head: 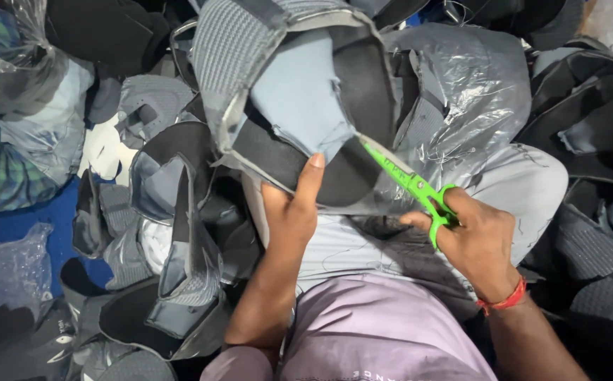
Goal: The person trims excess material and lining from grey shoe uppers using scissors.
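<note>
A grey and black shoe upper [306, 106] is held up at the centre top of the frame, gripped at its lower edge by the left hand [293, 212], thumb pressed on the black lining. Green-handled scissors [408, 183] are clenched in the right hand [472, 240] (fingers through the loops). Their long axis is slanted from lower right to upper left, tip touching the upper's edge just right of the left thumb.
</note>
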